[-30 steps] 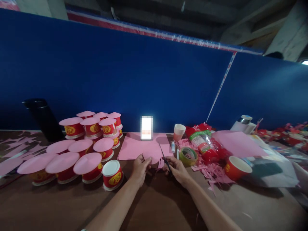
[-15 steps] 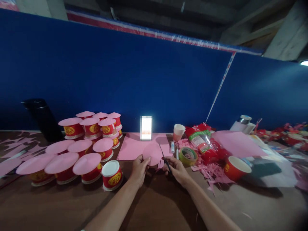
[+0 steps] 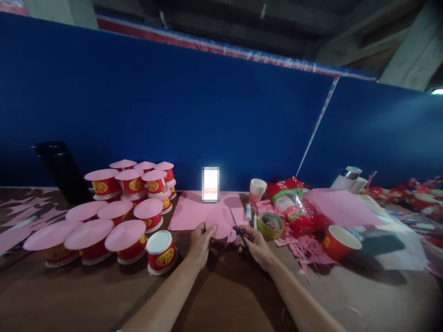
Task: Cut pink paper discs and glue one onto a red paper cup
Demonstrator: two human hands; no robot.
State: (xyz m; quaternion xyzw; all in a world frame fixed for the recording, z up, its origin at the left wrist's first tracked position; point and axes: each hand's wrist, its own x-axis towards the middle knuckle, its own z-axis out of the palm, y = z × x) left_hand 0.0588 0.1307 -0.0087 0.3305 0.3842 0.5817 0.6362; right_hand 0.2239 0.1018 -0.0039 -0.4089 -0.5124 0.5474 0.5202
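My left hand [image 3: 201, 242] pinches the lower left edge of a round pink paper disc [image 3: 220, 221] between thumb and fingers. Closed around the handles of dark scissors [image 3: 241, 234], my right hand [image 3: 255, 243] keeps the blades pointing up and away along the disc's right edge. Small pink offcuts [image 3: 231, 237] hang or lie just below the blades; I cannot tell whether they are still joined to the disc. Beyond the disc lies a stack of pink paper sheets [image 3: 194, 210]. An upturned red paper cup [image 3: 161, 253] with a white base stands left of my left hand.
Rows of red cups topped with pink paper cones [image 3: 125, 236] fill the left side, before a black bottle [image 3: 64, 173]. To the right are a tape roll [image 3: 270, 225], a red plastic bag [image 3: 290, 203], pink scraps [image 3: 313, 246] and a red cup [image 3: 341, 243]. A blue partition [image 3: 194, 106] rises behind.
Almost nothing differs. The scissors and the fingers of my right hand have shifted very slightly; the disc and my left hand stay in place.
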